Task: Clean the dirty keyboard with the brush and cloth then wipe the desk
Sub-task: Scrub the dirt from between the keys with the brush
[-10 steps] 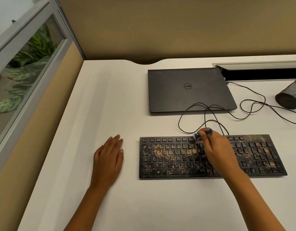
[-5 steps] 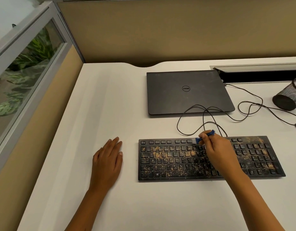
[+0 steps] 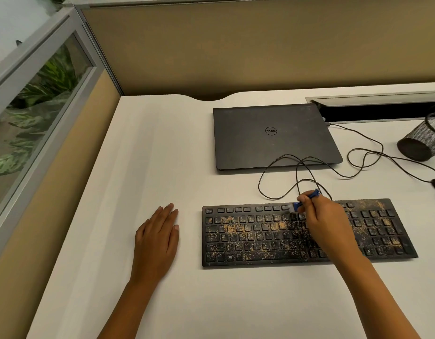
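The black keyboard [image 3: 307, 232] lies on the white bench [image 3: 138, 155], near its front edge and right of centre, its keys speckled with tan crumbs and dust that lie thickest across the left and middle rows and at the far right corner. The right hand [image 3: 327, 223] hangs over the keyboard's middle, its fingers [image 3: 303, 198] clenched round a small blue brush [image 3: 307, 199] whose pale bristle end touches the top row of keys. The left hand [image 3: 157, 238] rests flat on the bench just left of the keyboard, fingers straight and together, holding nothing.

A thin black cable [image 3: 297, 177] loops loosely over the bench behind the keyboard and runs off to the right. Beyond it sits a closed dark grey laptop [image 3: 272, 137], its lid bearing a round "DELL" logo that reads upside down from here. Key legends are too small to read. At the right edge lies a black mesh pen cup [image 3: 422, 143], tipped on its side, and behind the laptop is an open cable trough [image 3: 382, 106] with a grey flap. Tan partition panels [image 3: 236, 45] close off the back and left, with a glass pane [image 3: 40, 106] showing green leaves.
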A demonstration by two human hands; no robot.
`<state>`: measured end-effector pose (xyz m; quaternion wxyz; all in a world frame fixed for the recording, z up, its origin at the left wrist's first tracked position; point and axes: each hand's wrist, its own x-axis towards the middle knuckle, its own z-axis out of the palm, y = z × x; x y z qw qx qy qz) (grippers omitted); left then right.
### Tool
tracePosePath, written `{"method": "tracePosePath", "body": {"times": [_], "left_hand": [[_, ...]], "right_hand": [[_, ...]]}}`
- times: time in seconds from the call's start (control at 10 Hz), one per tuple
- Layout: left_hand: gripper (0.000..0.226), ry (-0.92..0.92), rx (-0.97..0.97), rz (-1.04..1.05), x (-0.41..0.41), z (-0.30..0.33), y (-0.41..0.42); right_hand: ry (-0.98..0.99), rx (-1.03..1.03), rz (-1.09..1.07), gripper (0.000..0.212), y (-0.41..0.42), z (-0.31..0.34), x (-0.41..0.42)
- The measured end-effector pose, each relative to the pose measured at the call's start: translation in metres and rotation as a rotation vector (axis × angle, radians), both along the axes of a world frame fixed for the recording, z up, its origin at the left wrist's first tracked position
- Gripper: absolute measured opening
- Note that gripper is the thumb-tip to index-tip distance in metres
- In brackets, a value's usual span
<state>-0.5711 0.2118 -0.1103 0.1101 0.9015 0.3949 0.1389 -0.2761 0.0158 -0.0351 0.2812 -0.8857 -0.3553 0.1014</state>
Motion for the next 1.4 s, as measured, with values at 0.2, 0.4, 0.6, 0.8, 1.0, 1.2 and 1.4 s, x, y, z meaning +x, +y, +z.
{"method": "tracePosePath", "body": {"times": [0.2,0.4,0.6,0.8,1.0,1.2,1.4], "left_hand": [[0.051,0.003,0.001,0.006,0.0008,0.0002,-0.0004],[0.051,-0.002,-0.001,0.011,-0.0007,-0.0007,-0.0017],[0.051,-0.002,-0.001,0.009,-0.0007,-0.0010,-0.0013],[0.051,0.001,-0.002,0.008,-0.0008,-0.0017,-0.0010],[0.051,-0.003,0.000,0.007,0.0001,-0.0014,-0.0010],[0.051,0.001,0.001,0.004,-0.0006,-0.0020,-0.0014],[0.051,-0.004,0.003,0.008,-0.0001,-0.0008,-0.0021]], "right_hand": [[-0.020,0.104,0.066,0.026,0.0019,0.0060,-0.0070],[-0.031,-0.022,-0.045,0.031,0.0026,0.0036,-0.0015],[0.053,0.073,0.031,0.030,0.0054,0.0098,-0.0054],[-0.034,0.029,-0.088,0.028,-0.0031,0.0025,-0.0001],[-0.022,0.031,0.059,0.027,-0.0032,0.0049,-0.0038],[-0.020,0.082,0.020,0.027,-0.0043,0.0068,0.0000],[0.018,0.060,0.018,0.031,-0.0043,0.0068,-0.0027]]}}
